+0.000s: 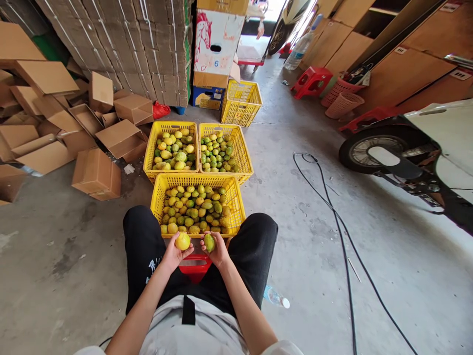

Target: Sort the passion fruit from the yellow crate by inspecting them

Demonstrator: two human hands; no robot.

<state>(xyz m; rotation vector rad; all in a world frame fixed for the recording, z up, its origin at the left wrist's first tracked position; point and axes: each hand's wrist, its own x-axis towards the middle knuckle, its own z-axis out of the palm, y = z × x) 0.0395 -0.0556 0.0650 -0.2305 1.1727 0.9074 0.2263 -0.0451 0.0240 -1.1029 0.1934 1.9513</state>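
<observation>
My left hand (pixel 173 255) is closed around a yellow lemon (pixel 182 241). A greener lemon (pixel 209 243) rests in the curled fingers of my right hand (pixel 219 252). Both hands are held between my knees, at the near edge of a yellow crate (pixel 241 217) with many yellow and green lemons (pixel 192 213) inside. Behind it stand two more yellow crates side by side. The left crate (pixel 170 126) holds mostly yellowish lemons; greener ones lie in the right crate (pixel 247 162).
Open cardboard boxes (pixel 98 172) are heaped on the left. Another yellow crate (pixel 242 101) stands farther back. A black cable (pixel 334 212) crosses the floor on the right, near a motorcycle wheel (pixel 377 148). A plastic bottle (pixel 275 297) lies beside my right leg.
</observation>
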